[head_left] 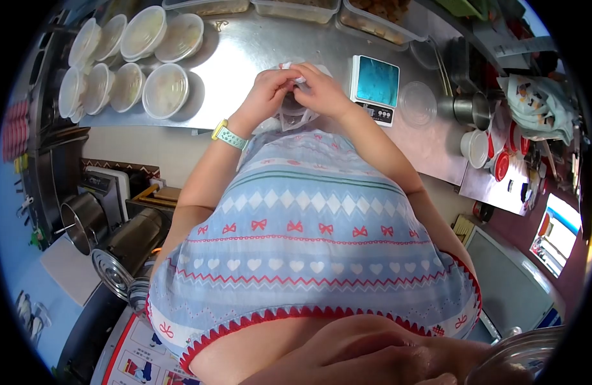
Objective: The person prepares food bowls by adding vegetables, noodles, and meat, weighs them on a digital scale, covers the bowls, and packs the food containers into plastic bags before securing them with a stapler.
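My left hand (268,92), with a watch (228,135) on its wrist, and my right hand (323,91) meet over the steel counter in front of my body. Fingers of both hands are closed on the gathered top of a thin white plastic bag (288,120). Below them, the bag hangs around a round see-through container (298,111), mostly hidden by my hands. A digital scale (376,80) with a blue plate stands just right of my right hand.
Several lidded plastic bowls (165,91) stand stacked at the left of the counter (244,38). Food-filled bins (379,22) line the back. Right of the scale are a round lid (418,104), a metal pot (470,110) and white tubs (475,147).
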Motion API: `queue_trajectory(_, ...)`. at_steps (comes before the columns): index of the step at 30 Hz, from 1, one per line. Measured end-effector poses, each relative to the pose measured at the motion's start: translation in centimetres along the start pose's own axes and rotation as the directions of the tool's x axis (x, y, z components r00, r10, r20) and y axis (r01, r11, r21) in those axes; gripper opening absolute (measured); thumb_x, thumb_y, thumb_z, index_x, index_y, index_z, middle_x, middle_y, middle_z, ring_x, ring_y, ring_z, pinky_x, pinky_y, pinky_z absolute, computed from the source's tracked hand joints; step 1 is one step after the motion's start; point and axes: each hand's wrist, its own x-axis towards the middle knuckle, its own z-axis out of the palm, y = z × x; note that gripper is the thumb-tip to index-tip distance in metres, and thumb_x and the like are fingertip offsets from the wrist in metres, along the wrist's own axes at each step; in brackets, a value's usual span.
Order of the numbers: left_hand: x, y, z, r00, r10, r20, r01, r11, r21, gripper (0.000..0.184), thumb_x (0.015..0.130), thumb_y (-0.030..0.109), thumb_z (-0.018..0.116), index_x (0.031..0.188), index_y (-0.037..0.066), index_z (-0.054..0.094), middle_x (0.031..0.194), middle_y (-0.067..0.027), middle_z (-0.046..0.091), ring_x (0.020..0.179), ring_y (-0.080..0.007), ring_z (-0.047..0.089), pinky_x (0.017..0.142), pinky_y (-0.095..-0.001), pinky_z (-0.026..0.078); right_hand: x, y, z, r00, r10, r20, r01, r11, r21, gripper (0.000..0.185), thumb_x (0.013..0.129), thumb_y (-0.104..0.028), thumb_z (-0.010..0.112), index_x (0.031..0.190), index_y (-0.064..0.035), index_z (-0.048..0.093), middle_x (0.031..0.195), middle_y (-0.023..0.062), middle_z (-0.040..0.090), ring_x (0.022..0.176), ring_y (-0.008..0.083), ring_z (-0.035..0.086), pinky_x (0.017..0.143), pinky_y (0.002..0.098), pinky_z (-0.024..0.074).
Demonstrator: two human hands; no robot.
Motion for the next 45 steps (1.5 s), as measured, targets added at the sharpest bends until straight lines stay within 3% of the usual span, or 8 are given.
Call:
queue_trajectory(11,0.0,-0.8,0.8,0.999,0.054,0.004,-0.054,0.992,0.118,0.031,0.089,-0.005,0.046,0.117,0.004,0.057,0.086,-0.0093,0.062,0.075,-0.0198,0.057,0.078,-0.0329,0.048,-0.5,1.6,0.9,0.963,0.231,0.137,-0.267,0.865,0.424,0.032,0.091,-0.012,0.057,0.123,-0.0079,0.059,0.093,0.0049,0.069,0.082,0.0130,0.063,0.080,0.0263,0.0488)
queue_trajectory(18,0.2,0.0,-0.3,0.976,-0.209,0.055,0.216,0.944,-0.251,0.028,0.097,0.001,0.046,0.124,0.002,0.042,0.090,-0.0093,0.063,0.086,-0.0153,0.064,0.080,-0.0280,0.050,0.2,1.3,0.9,0.968,0.192,0.164,-0.251,0.811,0.529,0.018,0.094,-0.015,0.058,0.108,-0.0052,0.063,0.094,0.0067,0.067,0.087,0.0166,0.063,0.082,0.0293,0.0484)
queue_trajectory(20,0.2,-0.2,-0.4,0.973,-0.219,0.078,0.232,0.935,-0.267,0.027,0.096,0.000,0.048,0.123,0.002,0.044,0.090,-0.0088,0.063,0.088,-0.0155,0.065,0.081,-0.0279,0.050,0.3,1.9,1.0,0.997,0.053,0.054,-0.062,0.981,0.186,0.014,0.094,-0.015,0.058,0.102,-0.0042,0.060,0.101,0.0086,0.063,0.096,0.0227,0.062,0.087,0.0324,0.0479)
queue_trajectory(27,0.5,-0.5,-1.5,0.988,-0.106,0.110,0.107,0.994,0.000,0.016,0.094,0.008,0.054,0.108,0.004,0.058,0.092,-0.0060,0.063,0.093,-0.0182,0.058,0.085,-0.0297,0.046,-0.1,1.2,1.8,0.977,-0.152,-0.152,0.167,0.982,0.087,0.015,0.090,-0.010,0.059,0.103,-0.0051,0.056,0.107,0.0123,0.060,0.096,0.0286,0.060,0.085,0.0354,0.0490)
queue_trajectory(35,-1.4,-0.4,-0.4,0.978,0.203,-0.038,-0.167,0.886,0.432,0.017,0.080,0.014,0.073,0.092,0.012,0.061,0.108,-0.0036,0.064,0.100,-0.0238,0.057,0.094,-0.0391,0.035,0.5,-0.5,2.4,0.910,0.343,-0.232,-0.308,0.935,0.176,0.016,0.084,-0.009,0.060,0.099,-0.0033,0.060,0.095,0.0159,0.062,0.087,0.0337,0.062,0.077,0.0385,0.0507)
queue_trajectory(38,-1.4,-0.6,0.1,0.923,0.369,-0.111,-0.264,0.815,0.515,0.018,0.076,0.007,0.071,0.091,0.012,0.062,0.108,-0.0036,0.066,0.095,-0.0235,0.060,0.093,-0.0397,0.037,1.2,0.8,1.2,0.981,0.190,-0.036,-0.192,0.979,-0.066,0.012,0.083,-0.011,0.060,0.092,-0.0029,0.063,0.096,0.0163,0.063,0.087,0.0337,0.062,0.077,0.0400,0.0502)
queue_trajectory(42,-1.5,-0.4,0.0,0.978,0.170,-0.123,-0.114,0.923,0.368,0.011,0.080,0.009,0.070,0.085,0.009,0.061,0.080,-0.0061,0.066,0.078,-0.0218,0.063,0.092,-0.0405,0.038,0.2,-0.2,-0.5,1.000,0.001,0.013,0.000,0.994,-0.105,0.013,0.082,-0.013,0.062,0.090,-0.0038,0.067,0.096,0.0160,0.065,0.090,0.0339,0.063,0.078,0.0407,0.0501)
queue_trajectory(45,-0.5,0.7,-0.2,0.973,-0.183,-0.137,0.223,0.894,0.388,0.015,0.088,0.017,0.066,0.079,0.005,0.062,0.056,-0.0087,0.057,0.054,-0.0225,0.056,0.078,-0.0394,0.044,-2.2,-2.2,-0.3,0.891,0.454,0.029,-0.454,0.883,0.120,0.019,0.087,-0.019,0.063,0.095,-0.0038,0.071,0.094,0.0147,0.068,0.092,0.0339,0.064,0.080,0.0391,0.0502)
